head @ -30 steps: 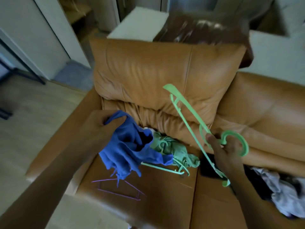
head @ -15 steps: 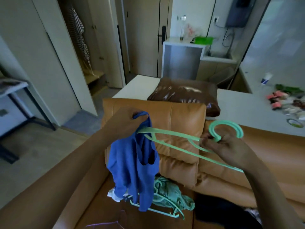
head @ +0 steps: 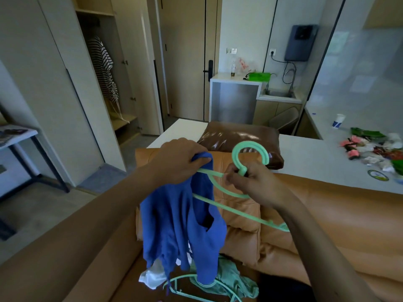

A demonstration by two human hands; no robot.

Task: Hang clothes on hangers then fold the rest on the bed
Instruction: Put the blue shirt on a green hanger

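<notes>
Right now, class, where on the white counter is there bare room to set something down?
Bare: the white counter between the brown cushion and the litter pile. Crowded: its right end, and the sofa seat under the green garment and spare hanger.

no writing can be read anywhere. a paper cup (head: 339,123) on the counter (head: 309,151) at the right of the frame bears a blue mark, and a round disc (head: 378,175) near the counter's front edge has a green and yellow print; both are too small to make out.
</notes>
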